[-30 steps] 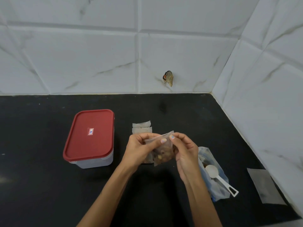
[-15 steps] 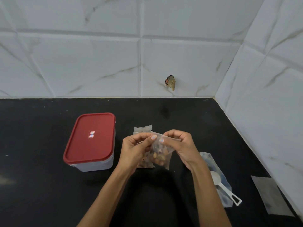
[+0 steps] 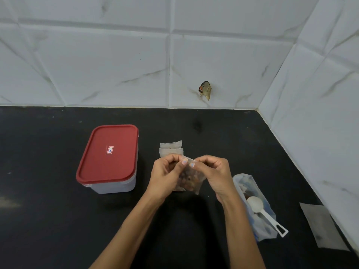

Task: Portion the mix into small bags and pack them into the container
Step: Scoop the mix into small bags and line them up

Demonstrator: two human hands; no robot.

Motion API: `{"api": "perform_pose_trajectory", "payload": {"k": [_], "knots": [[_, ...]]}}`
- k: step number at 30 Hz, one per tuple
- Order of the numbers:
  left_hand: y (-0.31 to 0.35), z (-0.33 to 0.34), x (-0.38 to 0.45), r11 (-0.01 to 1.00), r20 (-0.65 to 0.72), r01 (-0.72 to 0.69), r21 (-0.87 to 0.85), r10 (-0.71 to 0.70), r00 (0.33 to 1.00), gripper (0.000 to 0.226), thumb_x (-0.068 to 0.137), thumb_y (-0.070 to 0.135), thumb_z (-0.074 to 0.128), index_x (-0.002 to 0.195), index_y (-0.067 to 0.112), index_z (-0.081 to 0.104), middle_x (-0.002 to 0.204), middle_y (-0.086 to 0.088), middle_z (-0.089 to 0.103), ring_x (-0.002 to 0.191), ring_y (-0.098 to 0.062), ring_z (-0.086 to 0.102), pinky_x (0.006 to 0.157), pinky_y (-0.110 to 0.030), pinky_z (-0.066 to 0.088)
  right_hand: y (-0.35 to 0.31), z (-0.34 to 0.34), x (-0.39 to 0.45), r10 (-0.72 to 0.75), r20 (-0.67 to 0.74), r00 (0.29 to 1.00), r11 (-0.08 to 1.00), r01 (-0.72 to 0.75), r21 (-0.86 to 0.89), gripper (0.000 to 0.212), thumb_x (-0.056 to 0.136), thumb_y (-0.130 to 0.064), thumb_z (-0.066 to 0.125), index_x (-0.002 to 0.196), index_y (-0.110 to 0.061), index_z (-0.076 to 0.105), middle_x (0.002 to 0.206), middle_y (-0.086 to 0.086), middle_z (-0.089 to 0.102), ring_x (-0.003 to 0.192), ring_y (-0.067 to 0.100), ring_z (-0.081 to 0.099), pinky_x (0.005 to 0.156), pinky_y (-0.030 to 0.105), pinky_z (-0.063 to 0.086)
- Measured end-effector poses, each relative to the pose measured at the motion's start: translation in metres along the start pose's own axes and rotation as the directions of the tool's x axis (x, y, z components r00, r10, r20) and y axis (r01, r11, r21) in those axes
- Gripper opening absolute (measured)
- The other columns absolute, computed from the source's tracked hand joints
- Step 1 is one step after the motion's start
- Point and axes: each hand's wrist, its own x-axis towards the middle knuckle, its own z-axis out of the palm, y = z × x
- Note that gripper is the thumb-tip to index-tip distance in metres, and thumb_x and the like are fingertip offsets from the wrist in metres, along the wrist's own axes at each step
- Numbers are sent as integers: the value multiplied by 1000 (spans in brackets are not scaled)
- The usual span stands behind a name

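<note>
Black counter: my left hand and right hand pinch the small bag top, half hiding its mix; lidded container at nine o'clock.

1. One clear small plastic bag of brown mix, pinched between the fingers.
2. Two small pale filled bags, stacked just beyond the fingertips.
3. One red-lidded rectangular translucent container.
4. One large clear plastic bag.
5. One white plastic scoop.
6. One flat empty clear bag.
</note>
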Motion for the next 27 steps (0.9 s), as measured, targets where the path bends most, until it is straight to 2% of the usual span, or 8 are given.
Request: {"api": "perform_pose_trajectory", "payload": {"k": [3, 6, 11, 14, 17, 21, 24, 27], "knots": [[-1, 0, 0, 1000, -12, 0, -26, 0, 1000, 10, 91, 12, 60, 85, 13, 68, 78, 2, 71, 76, -6, 67, 67, -20, 51, 0, -1, -1, -14, 7, 1000, 1000, 14, -17, 3, 79, -13, 72, 77, -15, 73, 76, -2, 71, 77, 6, 66, 68, 18, 52], [-3, -1, -3, 998, -19, 0, -61, -1, 1000, 7, 89, 12, 62, 87, 10, 68, 77, -1, 72, 74, -9, 69, 64, -19, 53, 0, -2, -2, -8, 31, 999, 1000, 8, 5, 7, 76, -13, 74, 83, -15, 73, 81, -3, 72, 83, 7, 67, 70, 17, 52], [-2, -2, -8, 998, -68, -2, -68, -2, 998, 7, 90, 13, 61, 85, 11, 64, 74, 3, 70, 70, -7, 67, 59, -22, 56, 3, -7, -4, -4, 10, 1000, 1000, 4, 11, 7, 78, -7, 73, 75, -13, 72, 73, -2, 71, 72, 6, 66, 62, 16, 50], [-1, 0, -10, 995, -61, 44, -94, -50, 997, 8, 94, 18, 55, 87, 15, 57, 79, -14, 69, 72, -23, 69, 55, -40, 58, 2, -13, -5, 17, 42, 999, 1000, -16, -23, 5, 79, -6, 72, 76, -11, 73, 71, -2, 71, 69, 5, 66, 61, 14, 50], [-2, 1, -10, 997, -92, 28, -75, -35, 995, 10, 96, 25, 51, 87, 21, 52, 80, -28, 63, 71, -35, 65, 52, -43, 56, 0, -18, -4, 17, 61, 998, 996, -11, -94, 7, 80, -7, 71, 76, -12, 73, 69, -4, 71, 65, 2, 64, 59, 11, 46], [-2, 1, -10, 1000, -90, -18, -12, 17, 996, 11, 91, 37, 49, 80, 34, 52, 70, -4, 66, 68, -24, 66, 54, -45, 57, -1, -22, -4, 25, 50, 998, 994, -20, -109, 13, 82, -6, 68, 74, -16, 72, 69, -4, 71, 64, 2, 63, 58, 12, 46], [-4, 3, -11, 999, -105, -21, -31, 17, 994, 10, 95, 31, 48, 88, 25, 50, 66, -4, 65, 60, -26, 64, 49, -44, 55, 0, -20, -3, 17, 32, 999, 990, -13, -142, 16, 82, -8, 68, 72, -19, 71, 68, -5, 71, 64, 2, 62, 60, 13, 48], [-4, 5, -11, 999, -124, 14, -50, -20, 992, 12, 98, 27, 46, 90, 18, 49, 66, -3, 64, 56, -19, 63, 47, -37, 54, 2, -17, -3, 6, 20, 1000, 984, -3, -177, 18, 83, -9, 67, 72, -22, 70, 71, -6, 71, 67, 3, 62, 63, 16, 49]]}}
